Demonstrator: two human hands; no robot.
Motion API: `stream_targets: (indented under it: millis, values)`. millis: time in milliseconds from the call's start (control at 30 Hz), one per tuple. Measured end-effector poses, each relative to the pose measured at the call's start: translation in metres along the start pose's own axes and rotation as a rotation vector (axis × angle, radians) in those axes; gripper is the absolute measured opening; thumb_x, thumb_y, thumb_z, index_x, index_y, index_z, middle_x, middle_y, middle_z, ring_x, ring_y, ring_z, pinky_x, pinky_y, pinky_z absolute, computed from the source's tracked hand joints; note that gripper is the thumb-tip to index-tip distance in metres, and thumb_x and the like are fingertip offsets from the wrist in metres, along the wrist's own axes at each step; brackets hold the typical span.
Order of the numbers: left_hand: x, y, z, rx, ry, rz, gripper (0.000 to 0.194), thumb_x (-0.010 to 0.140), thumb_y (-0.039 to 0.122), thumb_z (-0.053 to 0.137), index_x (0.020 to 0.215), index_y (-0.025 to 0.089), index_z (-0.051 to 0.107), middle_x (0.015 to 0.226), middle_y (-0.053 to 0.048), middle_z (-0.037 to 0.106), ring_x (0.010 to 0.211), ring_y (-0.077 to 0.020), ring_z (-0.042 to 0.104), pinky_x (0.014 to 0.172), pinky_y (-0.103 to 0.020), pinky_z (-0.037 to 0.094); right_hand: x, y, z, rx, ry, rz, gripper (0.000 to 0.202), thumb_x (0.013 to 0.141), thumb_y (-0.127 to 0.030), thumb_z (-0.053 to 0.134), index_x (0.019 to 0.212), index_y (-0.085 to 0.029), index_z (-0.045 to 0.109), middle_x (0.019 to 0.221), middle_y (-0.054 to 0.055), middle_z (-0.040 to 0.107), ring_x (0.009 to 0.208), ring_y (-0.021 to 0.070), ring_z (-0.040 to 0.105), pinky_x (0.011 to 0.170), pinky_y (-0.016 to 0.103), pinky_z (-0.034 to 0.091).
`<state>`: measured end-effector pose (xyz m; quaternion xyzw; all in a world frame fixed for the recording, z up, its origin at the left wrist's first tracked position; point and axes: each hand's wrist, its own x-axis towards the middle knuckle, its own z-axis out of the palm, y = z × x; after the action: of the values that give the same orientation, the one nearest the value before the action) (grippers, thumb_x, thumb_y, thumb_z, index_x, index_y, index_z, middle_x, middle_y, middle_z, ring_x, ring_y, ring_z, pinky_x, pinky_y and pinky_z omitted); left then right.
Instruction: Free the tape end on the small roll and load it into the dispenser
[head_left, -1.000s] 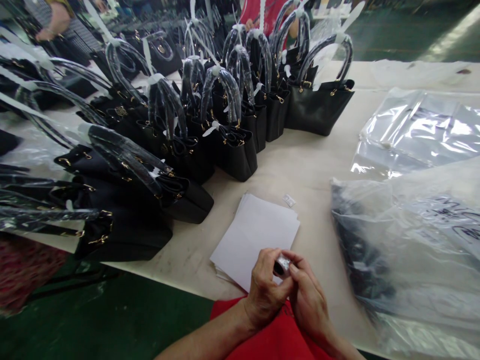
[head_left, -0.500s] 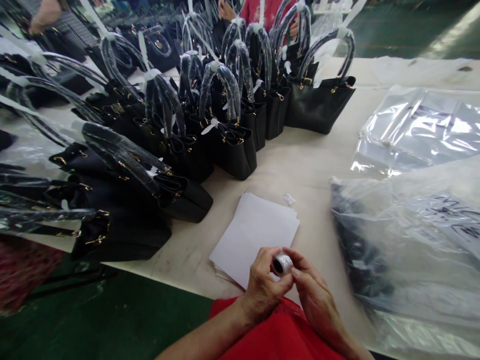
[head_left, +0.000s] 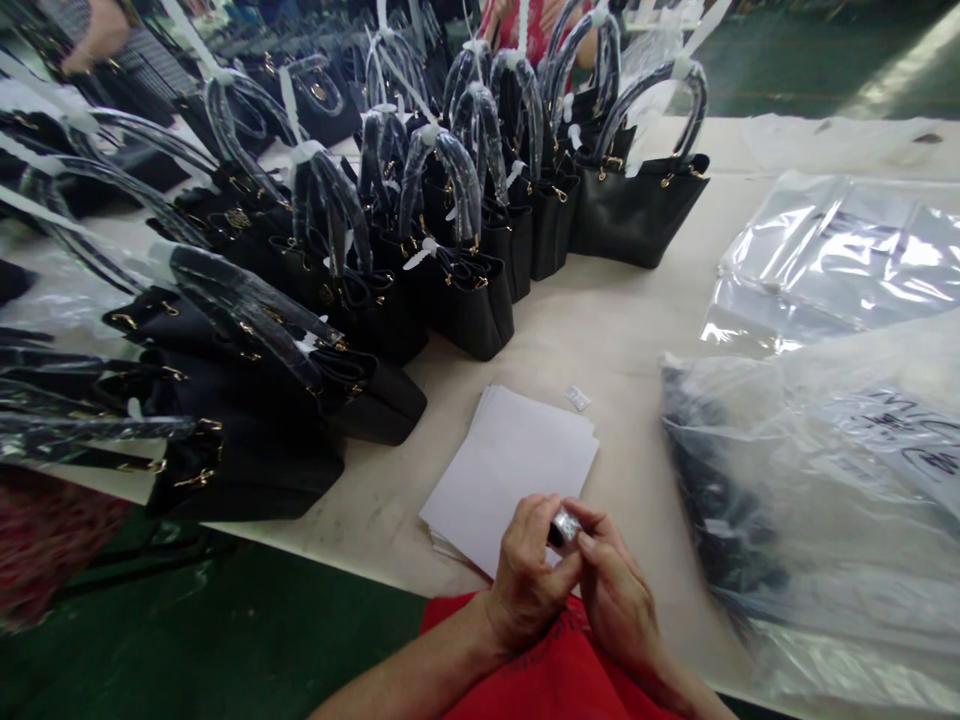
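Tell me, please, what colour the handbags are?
Black handbags, seen in the head view.

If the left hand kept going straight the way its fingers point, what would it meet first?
The left hand, pinching a small silvery roll with the right hand, points up and rightward. Probably the stack of white paper sheets comes first, though depth is unclear.

Black handbags [head_left: 465,300], paper stack [head_left: 517,460], seemingly plastic bags [head_left: 825,260]

Beside the white paper stack [head_left: 517,470] on the cream table [head_left: 622,320] stand black handbags [head_left: 465,300] with gold fittings, clear glossy plastic bags [head_left: 825,260] opposite, green floor [head_left: 247,640] below.
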<state>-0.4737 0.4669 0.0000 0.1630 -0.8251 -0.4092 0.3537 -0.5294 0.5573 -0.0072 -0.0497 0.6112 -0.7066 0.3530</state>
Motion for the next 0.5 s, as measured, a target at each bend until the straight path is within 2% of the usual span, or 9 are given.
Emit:
stream_targets:
  millis: [167,267,400,500]
  values:
    - [0.003,0.001,-0.001,-0.013,-0.041,-0.006,0.031,0.079,0.016,0.057,0.109,0.016,0.050,0.094,-0.009,0.062,0.083,-0.0177,0.059,0.070,-0.029,0.055,0.002,-0.011,0.003,0.032,0.004,0.043,0.035,0.075,-0.044,0.058,0.099,-0.019,0.060,0.098,0.006,0.064,0.091,0.0210,0.061,0.082,0.034,0.051]
    - [0.006,0.002,-0.002,-0.013,-0.055,0.014,0.031,0.078,0.018,0.060,0.108,0.015,0.051,0.092,-0.009,0.062,0.082,-0.0178,0.060,0.069,-0.030,0.055,0.002,-0.024,-0.003,-0.056,-0.003,0.044,0.034,0.077,-0.044,0.057,0.100,-0.018,0.060,0.096,0.006,0.066,0.089,0.0194,0.062,0.080,0.030,0.052]
    - [0.006,0.002,-0.006,0.055,-0.086,0.017,0.035,0.077,0.020,0.063,0.109,0.013,0.051,0.095,-0.011,0.062,0.088,-0.0206,0.060,0.076,-0.033,0.056,-0.001,-0.037,-0.016,-0.437,0.051,-0.164,0.034,0.079,-0.046,0.055,0.098,-0.019,0.064,0.101,0.007,0.067,0.095,0.0207,0.062,0.085,0.030,0.051]
    - [0.004,0.002,-0.009,0.116,-0.103,0.031,0.035,0.078,0.020,0.062,0.110,0.011,0.051,0.099,-0.014,0.061,0.092,-0.0226,0.060,0.080,-0.035,0.056,-0.004,-0.041,-0.021,-0.636,0.011,-0.332,0.030,0.081,-0.042,0.055,0.097,-0.019,0.066,0.099,0.007,0.068,0.091,0.0209,0.064,0.083,0.030,0.053]
